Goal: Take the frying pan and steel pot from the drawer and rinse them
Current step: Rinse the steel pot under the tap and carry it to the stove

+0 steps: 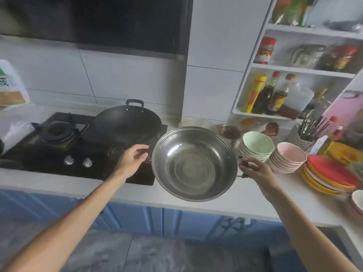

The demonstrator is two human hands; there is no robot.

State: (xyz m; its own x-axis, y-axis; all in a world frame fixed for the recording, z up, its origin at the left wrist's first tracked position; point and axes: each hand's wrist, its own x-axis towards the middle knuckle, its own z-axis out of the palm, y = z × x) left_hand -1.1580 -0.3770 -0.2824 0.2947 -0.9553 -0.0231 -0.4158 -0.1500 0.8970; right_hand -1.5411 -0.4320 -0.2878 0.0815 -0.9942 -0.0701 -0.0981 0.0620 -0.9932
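Observation:
A shiny steel pot (193, 163) is held up over the counter's front edge, tilted so its empty inside faces me. My left hand (133, 157) grips the handle on its left side, and my right hand (255, 169) grips the dark handle on its right side. A black frying pan (127, 124) with a loop handle sits on the right burner of the black gas stove (59, 138), just behind my left hand. No drawer shows as open.
Stacks of green bowls (257, 146), pink bowls (288, 158) and red and yellow plates (330, 175) crowd the counter to the right. White shelves (294, 71) hold bottles and jars. A chopstick holder (312, 128) stands behind. Blue cabinets (137, 218) run below the white counter (245, 199).

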